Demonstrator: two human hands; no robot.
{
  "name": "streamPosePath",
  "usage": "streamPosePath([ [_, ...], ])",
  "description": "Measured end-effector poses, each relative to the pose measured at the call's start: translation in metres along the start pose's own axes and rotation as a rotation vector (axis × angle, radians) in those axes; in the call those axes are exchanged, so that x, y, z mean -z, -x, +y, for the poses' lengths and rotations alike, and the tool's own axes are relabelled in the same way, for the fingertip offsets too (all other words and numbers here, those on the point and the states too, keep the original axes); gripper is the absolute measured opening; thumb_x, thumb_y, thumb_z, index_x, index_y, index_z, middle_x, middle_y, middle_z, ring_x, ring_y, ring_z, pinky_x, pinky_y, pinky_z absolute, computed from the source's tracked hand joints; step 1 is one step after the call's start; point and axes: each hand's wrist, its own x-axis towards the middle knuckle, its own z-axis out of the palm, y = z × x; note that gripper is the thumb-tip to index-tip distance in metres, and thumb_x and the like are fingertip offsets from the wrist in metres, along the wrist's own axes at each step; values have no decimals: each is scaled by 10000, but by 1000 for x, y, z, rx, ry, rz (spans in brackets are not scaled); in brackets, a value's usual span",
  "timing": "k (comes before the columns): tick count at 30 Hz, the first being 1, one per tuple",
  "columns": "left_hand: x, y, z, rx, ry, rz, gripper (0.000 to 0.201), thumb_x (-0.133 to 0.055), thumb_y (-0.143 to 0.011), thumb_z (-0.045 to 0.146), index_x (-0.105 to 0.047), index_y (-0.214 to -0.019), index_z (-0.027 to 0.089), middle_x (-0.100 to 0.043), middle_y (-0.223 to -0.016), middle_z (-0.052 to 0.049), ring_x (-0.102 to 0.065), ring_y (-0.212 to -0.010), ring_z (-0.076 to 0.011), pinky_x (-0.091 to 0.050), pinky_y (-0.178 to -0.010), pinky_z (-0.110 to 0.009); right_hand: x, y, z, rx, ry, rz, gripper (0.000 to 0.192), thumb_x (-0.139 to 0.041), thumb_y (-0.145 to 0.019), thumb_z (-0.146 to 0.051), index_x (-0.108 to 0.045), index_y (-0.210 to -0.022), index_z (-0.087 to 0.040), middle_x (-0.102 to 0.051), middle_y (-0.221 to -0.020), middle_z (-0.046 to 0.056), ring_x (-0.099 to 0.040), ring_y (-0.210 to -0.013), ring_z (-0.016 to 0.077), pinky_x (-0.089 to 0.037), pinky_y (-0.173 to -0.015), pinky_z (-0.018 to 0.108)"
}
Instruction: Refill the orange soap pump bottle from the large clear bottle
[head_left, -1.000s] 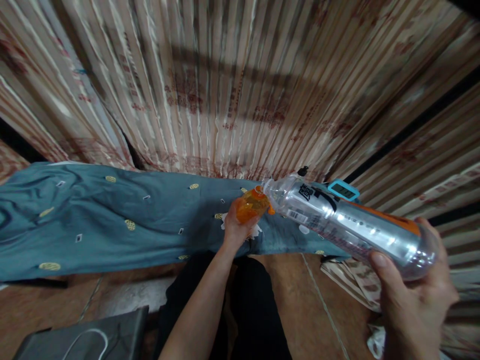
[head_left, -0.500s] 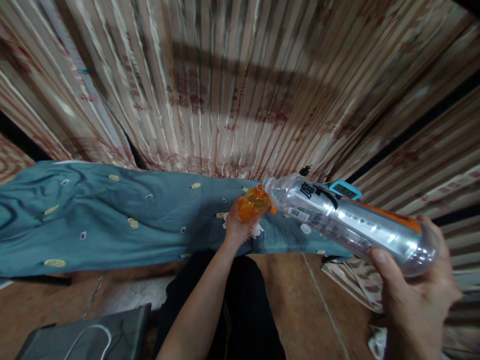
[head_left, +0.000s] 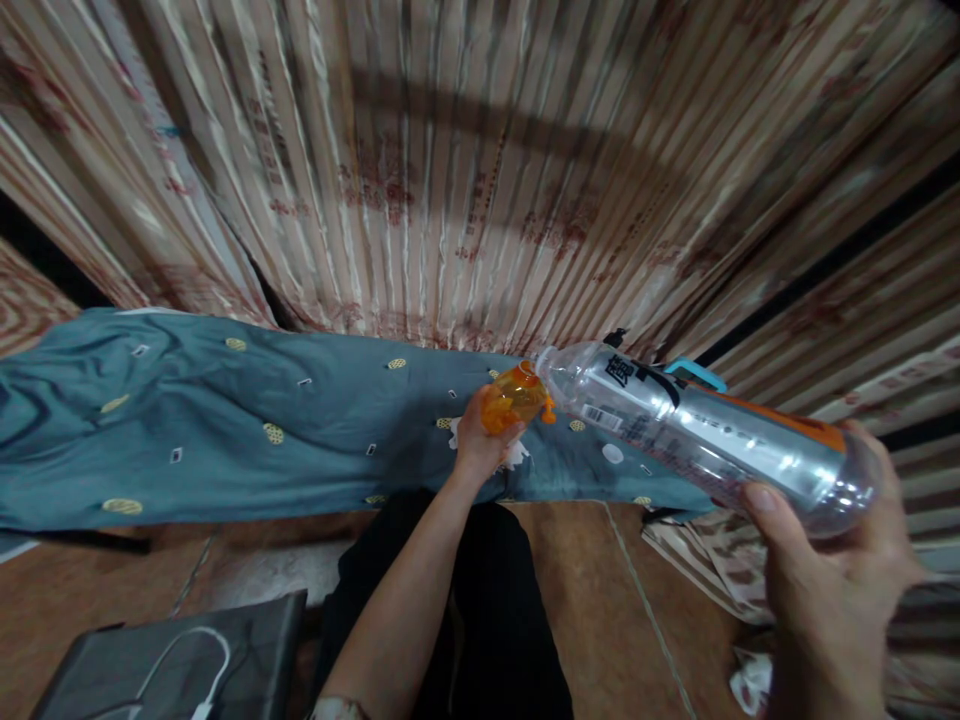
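Above the blue cloth [head_left: 225, 440] | right hand [head_left: 832, 590] grips tilted clear bottle [head_left: 705, 440] | left hand [head_left: 480, 445] clasps small orange bottle [head_left: 514, 398] | keep mouths aligned, tilt slowly.

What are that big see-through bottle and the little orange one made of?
The big bottle looks like thin clear glossy plastic: you see through it, with bright glints. The small orange bottle seems translucent plastic too, glowing amber, though glass can't be ruled out.
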Motion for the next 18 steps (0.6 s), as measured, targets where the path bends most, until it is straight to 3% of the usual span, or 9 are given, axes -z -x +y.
streamPosePath([
  [18, 2, -1, 1, -18, 24, -23, 567, -841, -638, 261, -628, -1162, 225, -723, -1155, -61, -687, -1097, -252, -530, -1017, -437, 1, -4, -7, 35, 5, 12, 1030, -864, -552, -593, -564, -1461, -210, -651, -1311, 168, -627, -1201, 389, -392, -1102, 643],
])
